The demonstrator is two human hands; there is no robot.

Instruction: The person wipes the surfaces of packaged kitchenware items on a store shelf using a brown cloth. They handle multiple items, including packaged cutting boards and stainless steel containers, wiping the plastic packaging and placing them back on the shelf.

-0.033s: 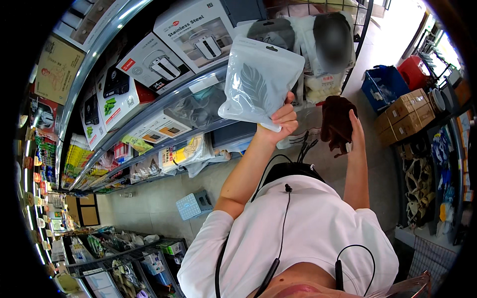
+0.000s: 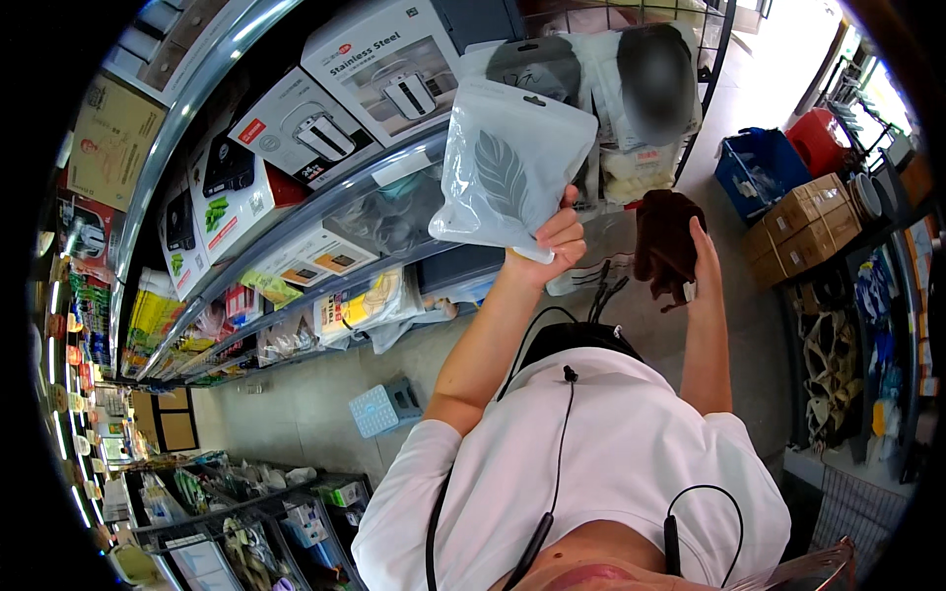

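Observation:
My left hand (image 2: 560,244) is closed on the lower right corner of a translucent white zip pouch (image 2: 493,187) with a grey feather print. It holds the pouch tilted in front of the shelf, and what is inside cannot be made out. On the right, a dark brown piece of fabric (image 2: 667,236), crumpled and soft-looking, is gripped in my right hand (image 2: 705,264). The fabric hides part of those fingers. Behind the pouch hang more clear packs, one holding a grey item (image 2: 540,67) and one a white item with a dark round part (image 2: 655,89).
Boxed appliances (image 2: 379,84) fill the shelf at upper left, with bagged goods (image 2: 365,305) below. To the right stand a blue crate (image 2: 754,172), a red container (image 2: 820,138) and cardboard boxes (image 2: 813,231). A small light-blue stool (image 2: 379,409) is on the floor; another stocked rack (image 2: 266,522) stands lower left.
The pouch and my left hand have shifted very slightly to the left. Both hands keep their holds.

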